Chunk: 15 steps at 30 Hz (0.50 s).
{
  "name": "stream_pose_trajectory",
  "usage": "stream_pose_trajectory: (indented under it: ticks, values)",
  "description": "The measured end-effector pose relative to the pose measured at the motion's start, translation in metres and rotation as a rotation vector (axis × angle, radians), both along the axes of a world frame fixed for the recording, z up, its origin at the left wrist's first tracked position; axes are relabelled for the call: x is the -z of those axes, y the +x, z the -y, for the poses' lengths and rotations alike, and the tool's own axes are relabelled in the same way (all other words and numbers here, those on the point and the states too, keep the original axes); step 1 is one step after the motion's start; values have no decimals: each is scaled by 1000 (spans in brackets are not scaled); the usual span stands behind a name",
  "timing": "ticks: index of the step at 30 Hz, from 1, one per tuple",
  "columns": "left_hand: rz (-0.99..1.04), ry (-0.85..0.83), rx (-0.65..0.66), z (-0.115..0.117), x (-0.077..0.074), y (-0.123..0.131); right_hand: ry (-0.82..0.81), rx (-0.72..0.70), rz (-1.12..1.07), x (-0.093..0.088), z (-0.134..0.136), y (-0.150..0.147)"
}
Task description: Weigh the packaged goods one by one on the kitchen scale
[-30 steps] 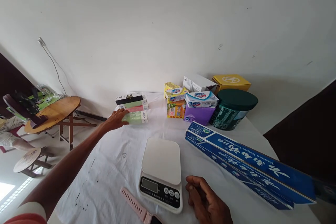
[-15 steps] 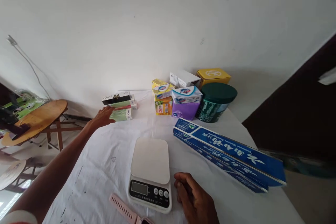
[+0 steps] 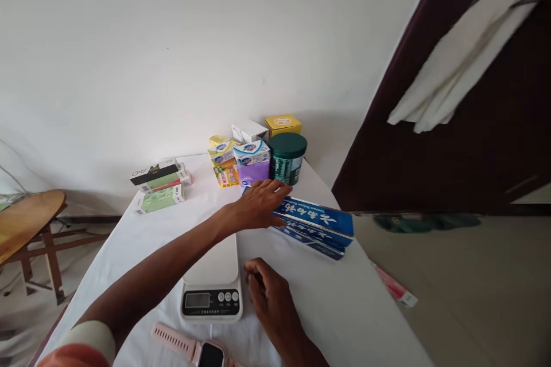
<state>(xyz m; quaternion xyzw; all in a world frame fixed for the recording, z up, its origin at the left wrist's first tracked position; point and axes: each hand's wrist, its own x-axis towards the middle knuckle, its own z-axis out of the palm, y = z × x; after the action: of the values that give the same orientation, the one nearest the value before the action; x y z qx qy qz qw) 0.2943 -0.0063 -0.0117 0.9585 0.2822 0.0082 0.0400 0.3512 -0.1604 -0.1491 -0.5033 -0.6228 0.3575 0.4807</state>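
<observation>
My left hand [image 3: 263, 205] reaches across the table, fingers stretched out over the left part of the blue toothpaste boxes [image 3: 316, 219], which lie side by side. It seems to touch the top one without closing round it. Below it, my right hand [image 3: 271, 298] rests on the cloth just right of the white kitchen scale [image 3: 212, 303], loosely curled with nothing visible in it. My left forearm hides part of the scale's platform, and its display looks blank. A pink smartwatch [image 3: 210, 354] lies in front of the scale.
Soap boxes [image 3: 252, 152], a purple box [image 3: 253, 174], a green lidded tub [image 3: 287, 157] and a yellow box [image 3: 283, 124] stand by the wall. Green cartons [image 3: 160, 199] and a black-and-white box [image 3: 155, 172] lie left. A red-and-white box [image 3: 394, 285] is beyond the table's right edge, lower down.
My left hand has moved right, from the green cartons to the toothpaste boxes. The view has turned right, showing more of the dark door and floor. My right hand stays beside the scale.
</observation>
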Motion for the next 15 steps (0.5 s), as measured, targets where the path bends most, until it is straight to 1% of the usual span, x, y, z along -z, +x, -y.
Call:
stream_pose_trajectory:
  ticks: [2,4,8,10,12,15]
  values:
    - [-98,-32,-16,-5,0,10,28,7,-3,0,-1,-1]
    - [-153,-59,-15,-9,-1,14,35,6,-9,1,-1,-1]
    - [-104,-74,-22,-10,-5,8,31,-2,-25,-2,0,0]
    - [-50,-54,-35,-5,-12,-2,31,-5,-36,-3,1,1]
    - [-6,-26,-56,3,-22,-18,20,-15,-47,-3,2,2]
    - [23,6,-114,22,-39,-57,-41,-35,-77,-3,1,3]
